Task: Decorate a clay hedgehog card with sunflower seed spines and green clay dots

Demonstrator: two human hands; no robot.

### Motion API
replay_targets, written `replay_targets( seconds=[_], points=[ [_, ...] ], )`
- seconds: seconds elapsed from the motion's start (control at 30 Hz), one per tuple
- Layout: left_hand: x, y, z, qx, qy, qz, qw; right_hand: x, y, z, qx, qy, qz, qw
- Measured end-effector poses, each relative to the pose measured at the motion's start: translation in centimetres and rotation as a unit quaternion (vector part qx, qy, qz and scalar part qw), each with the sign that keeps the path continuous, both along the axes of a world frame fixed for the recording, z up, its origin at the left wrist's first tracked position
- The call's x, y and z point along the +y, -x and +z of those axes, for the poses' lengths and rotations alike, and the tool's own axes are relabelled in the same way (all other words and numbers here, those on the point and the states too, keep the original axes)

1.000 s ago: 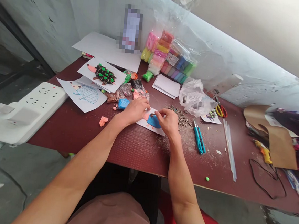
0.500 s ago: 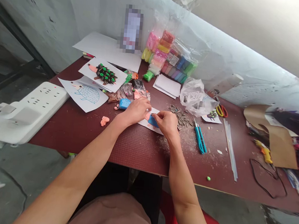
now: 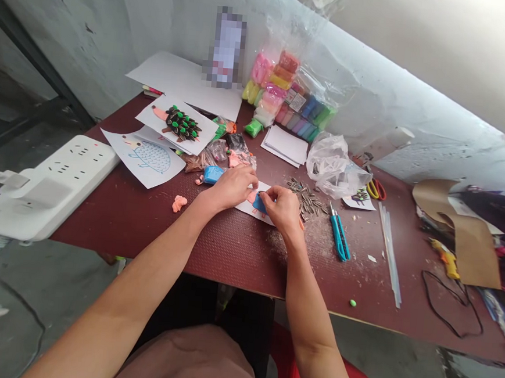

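Note:
A small white card [image 3: 243,207] lies on the table under both hands, bearing a figure in blue clay [image 3: 259,205] and pink clay [image 3: 252,196] with orange feet at its lower edge. My left hand [image 3: 234,186] is curled over the card's left part, fingers bent onto it. Over the blue clay, my right hand [image 3: 282,206] is closed in a pinch; a tiny dark spot shows at its fingertips, too small to name. Striped sunflower seeds [image 3: 308,200] lie loose just beyond the right hand. A blue clay pack [image 3: 212,175] sits beside the left hand.
A teal utility knife [image 3: 339,233], clear sticks [image 3: 389,255] and scissors [image 3: 376,189] lie to the right. Bagged coloured clay [image 3: 270,100] leans by the wall. A seed-covered hedgehog picture [image 3: 146,119], a hedgehog drawing [image 3: 148,175] and a power strip [image 3: 59,197] are left.
The view has shifted slightly. Both hands keep nearly the same place on the card, the right still pinching over the blue clay.

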State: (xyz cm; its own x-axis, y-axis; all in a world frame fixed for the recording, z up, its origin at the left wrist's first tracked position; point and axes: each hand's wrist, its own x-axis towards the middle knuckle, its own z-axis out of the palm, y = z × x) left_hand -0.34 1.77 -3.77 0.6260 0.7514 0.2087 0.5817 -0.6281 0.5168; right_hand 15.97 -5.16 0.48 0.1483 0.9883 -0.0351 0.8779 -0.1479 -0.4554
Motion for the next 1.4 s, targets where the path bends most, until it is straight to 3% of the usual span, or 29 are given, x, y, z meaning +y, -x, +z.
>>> replay_targets(
  seconds=[0.2, 0.4, 0.77, 1.03, 1.4],
  points=[
    [0.2, 0.2, 0.0, -0.014, -0.008, -0.012, 1.0, 0.2, -0.5, -0.2, 0.045, -0.008, -0.028, 0.999],
    [0.2, 0.2, 0.0, -0.01, 0.007, -0.009, 1.0, 0.0, -0.3, -0.1, 0.09, 0.003, -0.01, 0.996],
    [0.5, 0.2, -0.7, -0.026, -0.003, -0.014, 1.0, 0.4, -0.2, 0.0, 0.062, 0.028, -0.039, 0.997],
    [0.5, 0.2, -0.8, -0.032, 0.004, -0.013, 0.999, 0.5, -0.6, -0.3, 0.107, 0.007, -0.037, 0.994],
    [0.4, 0.1, -0.7, -0.026, 0.006, -0.006, 1.0, 0.6, 0.2, 0.3, 0.064, 0.039, -0.047, 0.996]
  ],
)
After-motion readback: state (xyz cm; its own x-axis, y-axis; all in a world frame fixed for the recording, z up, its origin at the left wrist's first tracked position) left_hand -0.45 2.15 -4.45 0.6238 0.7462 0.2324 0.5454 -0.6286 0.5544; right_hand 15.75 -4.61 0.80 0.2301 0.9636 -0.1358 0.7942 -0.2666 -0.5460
